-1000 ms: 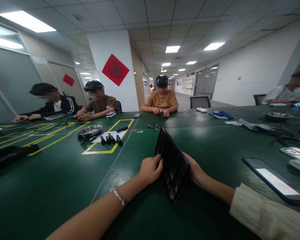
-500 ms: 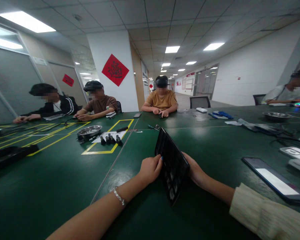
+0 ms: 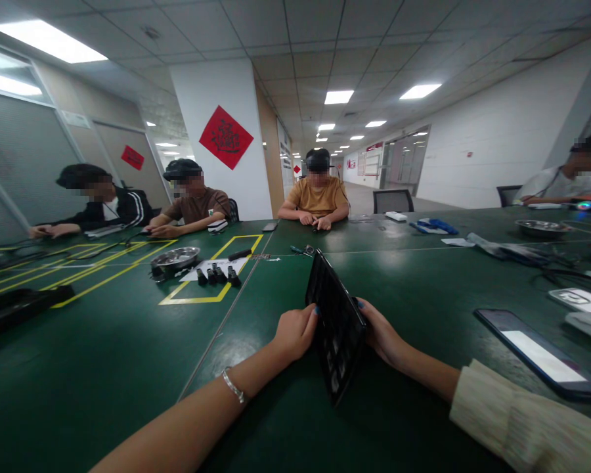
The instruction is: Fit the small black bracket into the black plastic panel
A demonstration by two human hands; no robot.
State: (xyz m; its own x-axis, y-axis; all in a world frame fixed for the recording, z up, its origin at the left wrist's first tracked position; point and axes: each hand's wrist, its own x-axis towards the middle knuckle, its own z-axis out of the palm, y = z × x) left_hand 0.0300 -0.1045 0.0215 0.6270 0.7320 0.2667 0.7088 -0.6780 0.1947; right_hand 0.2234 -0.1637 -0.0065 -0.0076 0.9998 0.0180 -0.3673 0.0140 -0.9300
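A flat black tray (image 3: 335, 325) with rows of small compartments stands tilted on its edge on the green table (image 3: 128, 355), just in front of me. My left hand (image 3: 294, 332) grips its left edge, thumb on the face. My right hand (image 3: 381, 332) holds it from behind on the right, fingers partly hidden by the tray. A silver bracelet sits on my left wrist and a cream sleeve covers my right forearm.
A phone (image 3: 542, 355) lies to my right beside white items. Inside a yellow-taped box stand small black parts (image 3: 219, 274) and a metal bowl (image 3: 176, 257). A black tray (image 3: 20, 305) lies far left. Several other people sit around the table; cables and another bowl (image 3: 544, 227) are far right.
The tray has tipped a little more upright and my right hand has slid round its back edge; my left hand stays put.
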